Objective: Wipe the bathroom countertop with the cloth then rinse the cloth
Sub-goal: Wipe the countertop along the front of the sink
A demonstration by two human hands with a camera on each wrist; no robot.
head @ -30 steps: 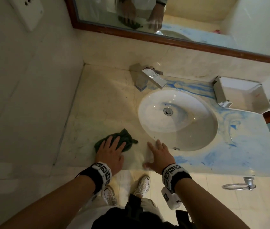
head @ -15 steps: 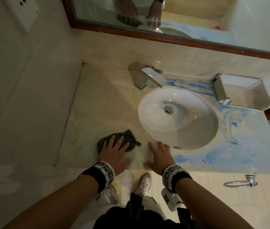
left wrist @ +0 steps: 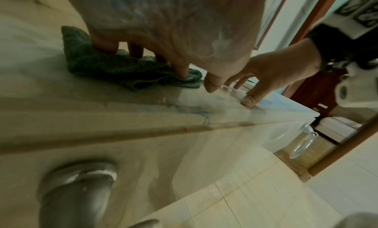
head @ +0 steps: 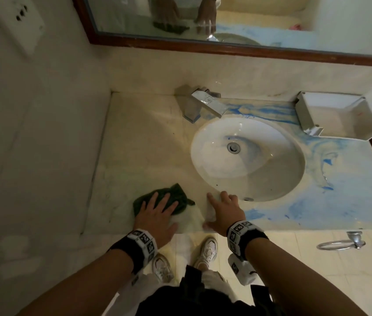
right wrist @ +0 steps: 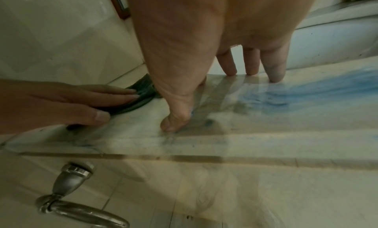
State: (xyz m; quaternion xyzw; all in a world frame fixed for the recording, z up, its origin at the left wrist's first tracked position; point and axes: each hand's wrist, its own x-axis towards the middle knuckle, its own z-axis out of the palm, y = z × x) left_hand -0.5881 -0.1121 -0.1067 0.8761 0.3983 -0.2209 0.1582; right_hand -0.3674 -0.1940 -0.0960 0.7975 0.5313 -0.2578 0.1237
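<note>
A dark green cloth (head: 176,196) (left wrist: 114,66) (right wrist: 141,90) lies crumpled on the beige countertop (head: 139,142) near its front edge, left of the sink (head: 246,156). My left hand (head: 157,208) (left wrist: 163,37) presses flat on the cloth with straight, spread fingers. My right hand (head: 222,208) (right wrist: 214,53) rests beside it on the bare counter in front of the basin, fingers straight and fingertips (right wrist: 274,73) touching the stone. Blue smears (head: 331,201) (right wrist: 306,86) cover the counter right of the sink.
A chrome faucet (head: 205,103) stands behind the basin. A white tray (head: 337,117) sits at the back right. A mirror (head: 226,19) hangs above, a wall (head: 32,144) closes the left side. A towel ring (head: 340,242) (right wrist: 77,207) hangs under the counter's front edge.
Both hands stay nearly where they were. The cloth under the left hand has shifted only slightly, and the view has tilted a little.
</note>
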